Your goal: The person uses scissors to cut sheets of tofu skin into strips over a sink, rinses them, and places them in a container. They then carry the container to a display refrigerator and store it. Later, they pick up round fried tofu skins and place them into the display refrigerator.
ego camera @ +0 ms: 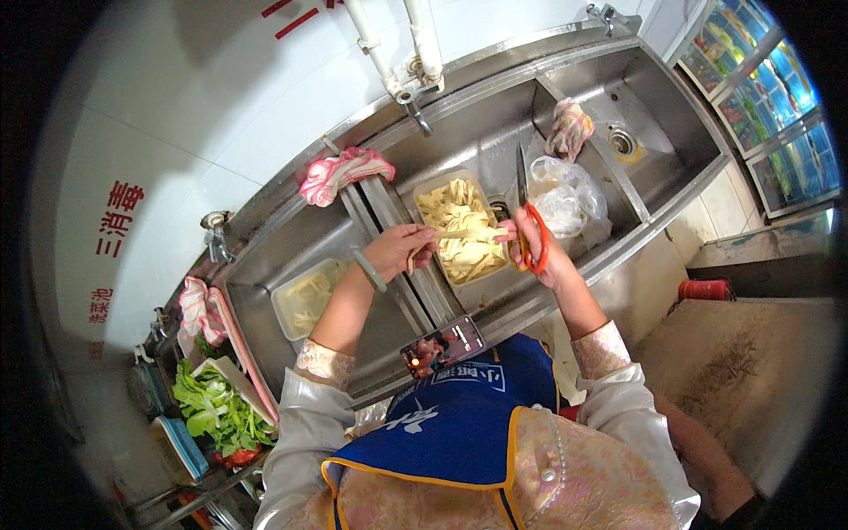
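Observation:
A long pale strip of food [457,234] is stretched between my two hands, above a plastic container of pale yellow strips [472,262] in the middle sink basin. My left hand [405,249] pinches one end of the strip. On my right hand [538,246] hang scissors with red-orange handles [540,237], their dark blades pointing towards the wall, while the fingertips hold the strip's other end. A second translucent container [298,298] with a few strips stands in the left basin. Clear plastic bags [571,202] lie right of my right hand.
A smartphone [442,346] rests at the sink's front edge. Checked cloths lie on the left divider [346,173] and the right divider [570,126]. A tap [415,111] reaches over the middle basin. Leafy greens [215,407] stand at the left, and a person's arm [705,454] shows at lower right.

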Demonstrator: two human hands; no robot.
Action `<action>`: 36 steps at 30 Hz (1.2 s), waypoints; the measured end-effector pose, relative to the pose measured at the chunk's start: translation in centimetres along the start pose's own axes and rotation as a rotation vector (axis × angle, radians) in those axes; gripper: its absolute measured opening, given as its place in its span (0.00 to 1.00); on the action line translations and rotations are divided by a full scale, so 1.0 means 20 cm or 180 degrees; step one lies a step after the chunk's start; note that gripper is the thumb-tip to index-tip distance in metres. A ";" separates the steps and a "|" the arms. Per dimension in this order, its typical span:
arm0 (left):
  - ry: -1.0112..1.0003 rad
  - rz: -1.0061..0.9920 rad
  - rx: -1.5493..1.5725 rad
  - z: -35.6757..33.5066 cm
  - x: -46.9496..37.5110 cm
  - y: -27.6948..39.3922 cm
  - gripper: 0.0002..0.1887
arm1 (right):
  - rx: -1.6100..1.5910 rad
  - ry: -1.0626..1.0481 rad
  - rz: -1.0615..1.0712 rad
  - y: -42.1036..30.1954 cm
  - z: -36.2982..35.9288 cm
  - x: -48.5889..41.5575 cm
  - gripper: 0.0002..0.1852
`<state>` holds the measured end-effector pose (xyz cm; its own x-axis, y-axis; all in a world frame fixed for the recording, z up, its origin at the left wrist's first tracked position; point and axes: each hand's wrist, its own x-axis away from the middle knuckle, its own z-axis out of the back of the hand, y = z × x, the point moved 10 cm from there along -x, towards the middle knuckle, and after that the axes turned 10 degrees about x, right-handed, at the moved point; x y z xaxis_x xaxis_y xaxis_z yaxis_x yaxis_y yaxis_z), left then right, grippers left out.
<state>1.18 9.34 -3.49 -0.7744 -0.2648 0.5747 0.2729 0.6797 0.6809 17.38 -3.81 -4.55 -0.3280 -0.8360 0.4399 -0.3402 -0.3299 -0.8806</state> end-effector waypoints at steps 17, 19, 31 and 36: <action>0.0131 -0.0367 0.0948 0.06 -0.04 0.07 0.09 | -0.0080 -0.2250 -0.0408 0.23 -0.46 0.25 0.38; 0.0297 -0.0278 0.0795 0.09 -0.06 0.01 0.09 | 0.0009 -0.2107 -0.0524 0.24 -0.44 0.23 0.38; 0.1688 -0.2199 -0.2947 0.06 0.25 0.14 0.29 | 0.0678 -0.0723 -0.1083 0.41 -0.09 0.26 0.41; 0.1409 -0.2015 -0.1929 0.25 0.58 -0.02 0.30 | -0.0126 -0.0970 -0.0619 0.28 -0.01 0.40 0.37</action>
<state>-10.82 9.53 0.67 -0.6284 -0.7758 0.0571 0.2235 -0.1098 0.9685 12.72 -12.16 -5.93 0.0220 -0.8535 0.5206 -0.4064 -0.4834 -0.7754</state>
